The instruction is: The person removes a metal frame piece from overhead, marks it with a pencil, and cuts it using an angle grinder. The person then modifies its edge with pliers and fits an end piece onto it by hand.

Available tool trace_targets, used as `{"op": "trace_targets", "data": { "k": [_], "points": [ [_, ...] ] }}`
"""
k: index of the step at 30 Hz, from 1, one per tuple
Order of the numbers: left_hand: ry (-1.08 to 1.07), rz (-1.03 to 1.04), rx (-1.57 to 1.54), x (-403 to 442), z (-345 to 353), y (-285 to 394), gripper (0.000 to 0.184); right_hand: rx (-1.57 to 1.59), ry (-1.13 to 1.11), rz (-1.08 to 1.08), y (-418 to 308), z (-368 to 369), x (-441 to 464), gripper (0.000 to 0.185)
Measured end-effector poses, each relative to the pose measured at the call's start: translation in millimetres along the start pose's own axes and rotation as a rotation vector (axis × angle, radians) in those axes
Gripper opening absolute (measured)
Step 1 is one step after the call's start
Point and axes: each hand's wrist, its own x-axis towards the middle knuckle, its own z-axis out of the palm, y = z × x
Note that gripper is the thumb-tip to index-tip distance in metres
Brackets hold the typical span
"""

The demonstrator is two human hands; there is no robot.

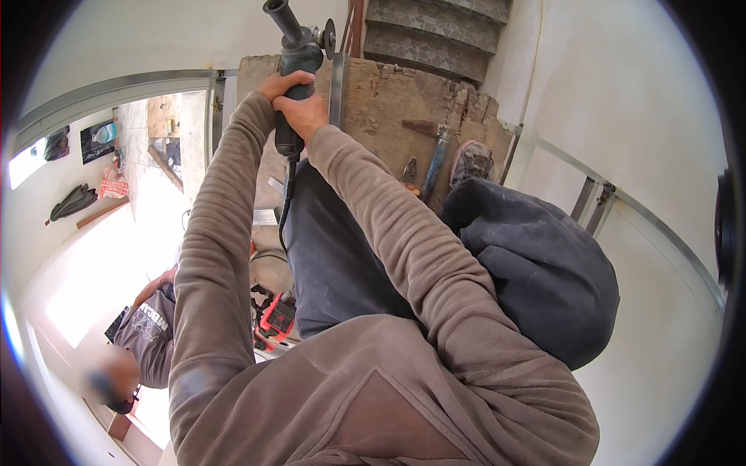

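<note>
Both of my hands grip the dark body of an angle grinder [300,60] near the top of the view. My left hand [286,84] is wrapped round it from the left, and my right hand [305,113] holds it just below. The grinder's disc [329,39] stands at the right of its head, above the upper end of a metal profile [338,89]. Whether disc and profile touch, I cannot tell. A black cord [287,202] hangs from the grinder's rear end.
On the worn wooden board [373,101] lie a hammer [437,159] and pliers [409,169], beside my shoe [471,161]. Stairs [427,46] rise beyond. Below left are a red tool [277,317] and another person [148,334]. Metal framing [140,80] runs along the wall.
</note>
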Motion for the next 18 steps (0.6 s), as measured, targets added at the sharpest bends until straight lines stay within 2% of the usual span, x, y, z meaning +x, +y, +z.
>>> {"op": "trace_targets", "data": {
  "k": [18],
  "points": [
    [0.038, 0.02, 0.084, 3.3, -4.8, -6.7, 0.046, 0.005, -0.02, -0.011, 1.1, 0.2, -1.4, 0.066]
  ]
}}
